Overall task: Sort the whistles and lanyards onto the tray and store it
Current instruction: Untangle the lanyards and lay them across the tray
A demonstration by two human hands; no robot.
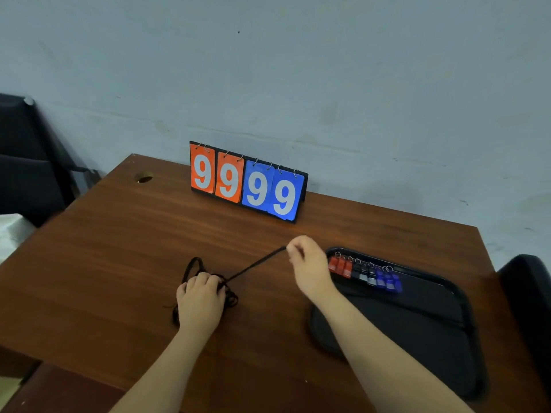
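Two-handed untangling step, lanyards not yet on tray. Dark chair (26, 162) at far left. Left hand (200, 299) curled down over black lanyards (193, 267), pinning the tangle to brown wooden desk (119, 248). One strand (253, 265) drawn taut up to right hand (307, 263), pinched at fingertips. Behind, flip scoreboard (247, 181) reading 9999, against plain grey wall (328, 70). Further right, black tray (417, 323) on desk, whistles (365, 274) in a row at its far edge: red, black, blue. Probably next: work strand free without tightening knots, coil, lay on bare tray area. Second chair (527, 287) at right edge.
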